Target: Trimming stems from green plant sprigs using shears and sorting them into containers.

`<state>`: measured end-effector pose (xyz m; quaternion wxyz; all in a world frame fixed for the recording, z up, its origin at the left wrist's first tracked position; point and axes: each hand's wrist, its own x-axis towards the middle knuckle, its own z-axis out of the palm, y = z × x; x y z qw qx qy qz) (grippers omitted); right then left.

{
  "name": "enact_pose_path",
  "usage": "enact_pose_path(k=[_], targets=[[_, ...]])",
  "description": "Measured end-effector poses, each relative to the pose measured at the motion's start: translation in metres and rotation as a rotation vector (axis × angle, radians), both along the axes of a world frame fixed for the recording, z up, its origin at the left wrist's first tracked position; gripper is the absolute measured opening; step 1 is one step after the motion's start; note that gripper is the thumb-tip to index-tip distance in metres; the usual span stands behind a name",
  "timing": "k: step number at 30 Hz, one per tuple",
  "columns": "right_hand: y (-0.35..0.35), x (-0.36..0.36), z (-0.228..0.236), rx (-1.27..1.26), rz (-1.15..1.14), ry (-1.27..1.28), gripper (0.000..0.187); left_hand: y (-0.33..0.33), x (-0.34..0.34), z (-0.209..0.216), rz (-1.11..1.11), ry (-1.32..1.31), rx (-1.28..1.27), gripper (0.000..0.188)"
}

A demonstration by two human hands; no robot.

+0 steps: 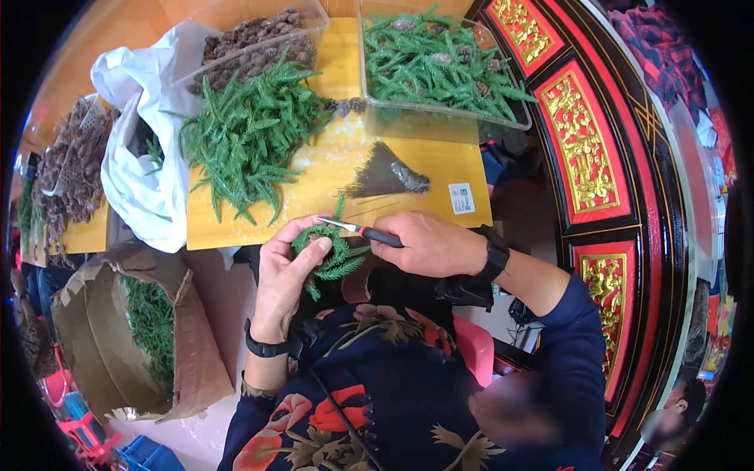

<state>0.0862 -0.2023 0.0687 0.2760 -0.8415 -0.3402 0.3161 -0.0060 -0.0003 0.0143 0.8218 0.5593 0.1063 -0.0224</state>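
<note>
Over the near edge of the yellow table [314, 192], my left hand [284, 271] pinches a small green artificial pine sprig [339, 265] between thumb and fingers. My right hand [432, 242] grips a hand tool with a black and red handle [375, 235]. Its slim metal tip reaches the sprig by my left fingertips; the tool's exact kind is unclear. Beyond my hands lies a fanned bundle of thin dark wires [381, 171], bound at one end. Left of it is a heap of loose green sprigs [251, 133].
Clear plastic bins stand at the back, one with pine cones [259, 43], one with sprigs and cones [440, 59]. A white bag [137, 86] hangs at left above a cardboard box [200, 345] with greenery. Carved red and gold panels [581, 141] flank the right.
</note>
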Motion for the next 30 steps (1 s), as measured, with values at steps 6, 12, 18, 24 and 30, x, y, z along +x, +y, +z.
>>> enact_pose_path(k=[6, 12, 18, 24, 30], targets=[[-0.028, 0.033, 0.010, 0.162, -0.148, -0.144, 0.026, -0.008, 0.005, 0.010, 0.116, -0.138, 0.010, 0.038], [-0.048, 0.132, 0.067, 0.327, -0.740, -0.037, 0.018, 0.004, 0.000, 0.000, 0.028, -0.086, 0.098, 0.049], [-0.071, 0.174, 0.060, 0.270, -0.870, -0.255, 0.027, -0.002, -0.006, 0.014, -0.134, -0.108, -0.043, 0.047], [-0.077, 0.095, 0.012, 0.536, -0.761, -0.345, 0.036, 0.006, -0.020, 0.046, -0.371, -0.427, -0.066, 0.052], [-0.102, 0.048, -0.065, 0.113, -0.747, -0.351, 0.044, -0.014, -0.012, 0.084, -0.472, -0.892, -0.290, 0.028]])
